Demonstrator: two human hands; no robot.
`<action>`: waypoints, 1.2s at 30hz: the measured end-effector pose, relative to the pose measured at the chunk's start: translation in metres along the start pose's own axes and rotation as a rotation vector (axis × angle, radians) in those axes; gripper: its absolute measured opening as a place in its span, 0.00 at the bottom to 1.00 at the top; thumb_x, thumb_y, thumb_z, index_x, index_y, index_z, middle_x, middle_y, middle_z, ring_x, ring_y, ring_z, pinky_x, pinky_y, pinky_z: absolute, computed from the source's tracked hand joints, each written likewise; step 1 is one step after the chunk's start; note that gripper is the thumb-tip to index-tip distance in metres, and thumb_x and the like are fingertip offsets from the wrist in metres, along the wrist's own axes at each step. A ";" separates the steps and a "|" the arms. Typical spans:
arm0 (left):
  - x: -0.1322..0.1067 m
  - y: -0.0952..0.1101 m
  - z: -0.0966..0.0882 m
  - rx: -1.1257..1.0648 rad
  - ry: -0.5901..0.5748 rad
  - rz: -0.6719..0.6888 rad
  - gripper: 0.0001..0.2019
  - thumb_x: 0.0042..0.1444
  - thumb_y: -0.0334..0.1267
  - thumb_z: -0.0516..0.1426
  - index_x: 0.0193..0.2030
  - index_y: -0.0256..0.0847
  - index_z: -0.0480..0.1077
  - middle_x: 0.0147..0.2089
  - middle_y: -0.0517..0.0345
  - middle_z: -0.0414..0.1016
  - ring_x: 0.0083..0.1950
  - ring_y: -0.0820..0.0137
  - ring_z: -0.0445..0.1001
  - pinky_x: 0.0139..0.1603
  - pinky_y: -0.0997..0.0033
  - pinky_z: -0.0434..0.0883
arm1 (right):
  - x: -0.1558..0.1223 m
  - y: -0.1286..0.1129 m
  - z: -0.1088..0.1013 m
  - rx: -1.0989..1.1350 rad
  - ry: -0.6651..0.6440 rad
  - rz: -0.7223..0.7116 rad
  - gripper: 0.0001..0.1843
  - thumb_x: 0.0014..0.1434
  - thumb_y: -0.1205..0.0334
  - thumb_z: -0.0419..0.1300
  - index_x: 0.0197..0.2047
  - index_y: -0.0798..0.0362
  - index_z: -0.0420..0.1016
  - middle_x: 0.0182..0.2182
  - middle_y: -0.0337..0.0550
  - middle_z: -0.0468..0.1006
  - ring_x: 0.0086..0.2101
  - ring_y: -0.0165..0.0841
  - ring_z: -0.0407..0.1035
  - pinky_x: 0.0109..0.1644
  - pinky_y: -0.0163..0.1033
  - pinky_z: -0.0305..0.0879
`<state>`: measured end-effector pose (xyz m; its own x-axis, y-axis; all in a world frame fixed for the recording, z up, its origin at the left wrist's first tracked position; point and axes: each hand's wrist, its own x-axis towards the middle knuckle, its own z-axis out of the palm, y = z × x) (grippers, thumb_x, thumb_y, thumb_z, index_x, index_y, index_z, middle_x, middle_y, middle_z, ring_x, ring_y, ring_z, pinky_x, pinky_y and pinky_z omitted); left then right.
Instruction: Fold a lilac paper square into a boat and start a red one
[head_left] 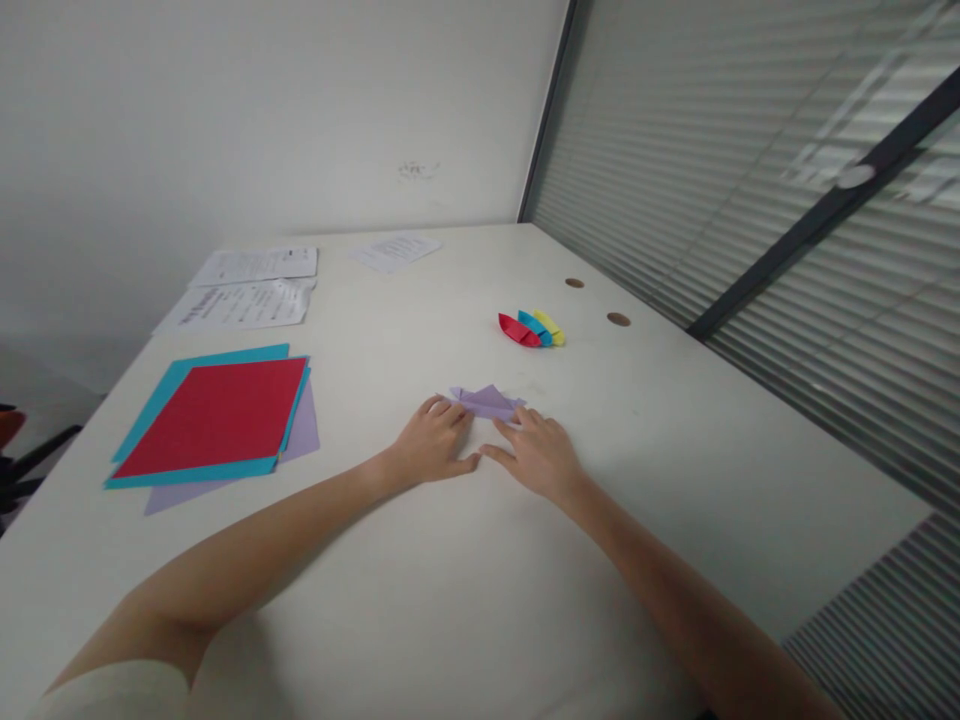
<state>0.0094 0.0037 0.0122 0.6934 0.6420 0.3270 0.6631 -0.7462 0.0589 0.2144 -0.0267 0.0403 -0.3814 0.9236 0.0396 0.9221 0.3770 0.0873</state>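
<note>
A small folded piece of purple origami paper [489, 402] lies flat on the white table in front of me, with a pointed peak at its far side. My left hand [436, 440] has its curled fingers on the paper's left end, and its thumb reaches along the table toward the right. At the right end, the fingers of my right hand [538, 450] press on the near edge. Both thumbs nearly meet just below the paper. Part of the near edge is hidden under my fingertips.
Beyond the paper sit three small folded boat shapes: red [519, 331], blue [535, 327] and yellow [551, 326]. Left lies a stack of red, blue and purple sheets [217, 415]. Printed papers [240, 303] rest farther back. Blinds [712, 180] line the right side.
</note>
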 end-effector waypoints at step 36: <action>-0.007 0.010 0.002 0.109 -0.013 -0.199 0.30 0.57 0.59 0.52 0.58 0.40 0.68 0.59 0.41 0.71 0.61 0.46 0.65 0.63 0.37 0.56 | -0.008 0.042 0.007 0.026 0.024 -0.019 0.24 0.63 0.42 0.54 0.49 0.50 0.79 0.46 0.50 0.78 0.52 0.46 0.64 0.49 0.48 0.54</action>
<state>0.0113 -0.0076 0.0088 0.5487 0.7777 0.3068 0.8135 -0.5813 0.0185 0.2568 -0.0180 0.0366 -0.3997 0.9145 0.0621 0.9161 0.3962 0.0623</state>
